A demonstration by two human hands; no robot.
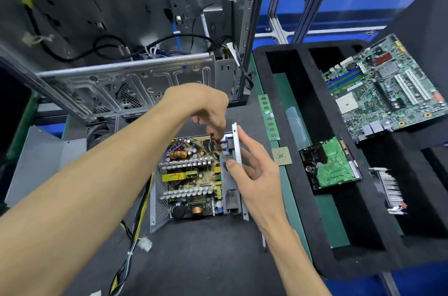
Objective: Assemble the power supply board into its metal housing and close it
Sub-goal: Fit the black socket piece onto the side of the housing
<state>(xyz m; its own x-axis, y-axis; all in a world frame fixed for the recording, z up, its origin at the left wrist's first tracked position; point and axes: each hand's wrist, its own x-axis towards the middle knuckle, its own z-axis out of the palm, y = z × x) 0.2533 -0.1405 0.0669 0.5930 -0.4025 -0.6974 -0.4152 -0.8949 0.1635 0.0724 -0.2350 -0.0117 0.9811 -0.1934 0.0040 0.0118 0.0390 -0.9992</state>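
Observation:
The power supply board, tan with silver heatsinks and copper coils, lies inside its open metal housing on the dark mat. My left hand reaches from the left and pinches wires at the board's far right corner. My right hand grips the upright right wall of the housing, with the thumb on the inner side and the fingers outside. A bundle of yellow and black cables runs out of the housing to the lower left.
An open computer case stands behind the housing. A grey metal cover lies at the left. A black foam tray on the right holds a motherboard, a hard drive and a heatsink. A RAM stick and CPU lie nearby.

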